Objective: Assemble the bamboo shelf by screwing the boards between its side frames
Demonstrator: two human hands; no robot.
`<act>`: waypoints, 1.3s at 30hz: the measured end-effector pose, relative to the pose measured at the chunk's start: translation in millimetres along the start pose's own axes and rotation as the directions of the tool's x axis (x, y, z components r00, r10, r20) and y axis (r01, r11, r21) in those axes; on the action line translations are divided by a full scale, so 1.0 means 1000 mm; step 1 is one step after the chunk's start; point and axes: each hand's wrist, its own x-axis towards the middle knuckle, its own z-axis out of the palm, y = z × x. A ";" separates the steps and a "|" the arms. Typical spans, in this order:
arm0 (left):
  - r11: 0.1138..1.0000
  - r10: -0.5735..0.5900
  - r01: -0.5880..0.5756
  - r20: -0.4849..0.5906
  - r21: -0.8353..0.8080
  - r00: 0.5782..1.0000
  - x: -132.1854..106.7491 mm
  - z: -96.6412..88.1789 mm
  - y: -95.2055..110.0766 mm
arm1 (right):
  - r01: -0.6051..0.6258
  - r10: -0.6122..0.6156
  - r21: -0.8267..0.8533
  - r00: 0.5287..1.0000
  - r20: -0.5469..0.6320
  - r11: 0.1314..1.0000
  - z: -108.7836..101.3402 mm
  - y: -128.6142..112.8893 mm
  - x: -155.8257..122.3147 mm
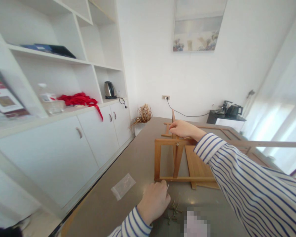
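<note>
Left hand (154, 201), right hand (184, 129), 1 frame (158, 159)

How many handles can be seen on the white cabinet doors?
3. The near handle is on the wide door closest to the camera; the middle handle and far handle sit side by side further along. More may be hidden to the left.

Contents of left hand (154, 200) unclear, perhaps screw; slat (273, 144) cropped right.
</note>
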 end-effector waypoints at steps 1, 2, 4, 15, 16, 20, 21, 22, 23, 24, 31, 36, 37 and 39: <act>0.999 -0.003 0.002 -0.022 -0.033 1.000 0.000 -0.005 0.000 | -0.003 0.003 0.002 1.000 0.001 1.000 0.000 0.001 0.000; 0.998 -0.005 0.001 -0.047 -0.070 0.999 0.000 -0.010 0.000 | -0.005 0.005 0.003 1.000 0.002 1.000 0.000 0.001 0.001; 0.986 -0.008 -0.010 -0.109 -0.165 0.994 0.000 -0.020 0.001 | -0.010 0.010 0.005 1.000 0.004 1.000 0.000 0.002 0.002; 0.600 -0.187 -0.289 -0.482 -0.746 0.856 0.002 -0.046 0.028 | -0.004 0.004 -0.003 1.000 -0.001 1.000 -0.001 0.000 0.000; 0.578 -0.200 -0.307 -0.496 -0.756 0.845 0.003 -0.049 0.031 | -0.004 0.004 -0.004 1.000 -0.001 1.000 -0.001 0.000 0.000; 0.528 -0.244 -0.336 -0.518 -0.780 0.820 0.005 -0.057 0.041 | -0.008 0.008 -0.013 1.000 0.003 1.000 -0.001 0.000 0.000; 0.522 -0.250 -0.337 -0.519 -0.784 0.818 0.006 -0.058 0.042 | -0.009 0.009 -0.014 1.000 0.002 1.000 -0.001 -0.001 0.001; 0.516 -0.255 -0.341 -0.521 -0.786 0.814 0.007 -0.059 0.043 | -0.010 0.010 -0.016 1.000 0.001 1.000 -0.002 -0.001 0.001; 0.511 -0.258 -0.347 -0.525 -0.786 0.811 0.008 -0.060 0.044 | -0.011 0.011 -0.017 1.000 0.002 1.000 -0.002 -0.001 0.001; 0.508 -0.260 -0.351 -0.529 -0.786 0.808 0.008 -0.060 0.044 | -0.012 0.012 -0.018 1.000 0.002 1.000 -0.002 -0.001 0.001; 0.495 -0.295 -0.350 -0.533 -0.795 0.793 0.015 -0.066 0.042 | 0.004 -0.004 -0.025 1.000 -0.008 1.000 -0.001 0.001 0.001; 0.478 -0.286 -0.353 -0.522 -0.804 0.803 0.018 -0.067 0.042 | 0.013 -0.014 -0.028 1.000 -0.014 1.000 -0.002 0.001 0.001; 0.476 -0.285 -0.350 -0.518 -0.807 0.806 0.018 -0.067 0.042 | 0.014 -0.015 -0.029 1.000 -0.013 0.999 -0.002 0.001 0.001; 0.473 -0.280 -0.344 -0.509 -0.811 0.814 0.018 -0.066 0.042 | 0.015 -0.016 -0.031 1.000 -0.013 0.999 -0.002 0.000 0.002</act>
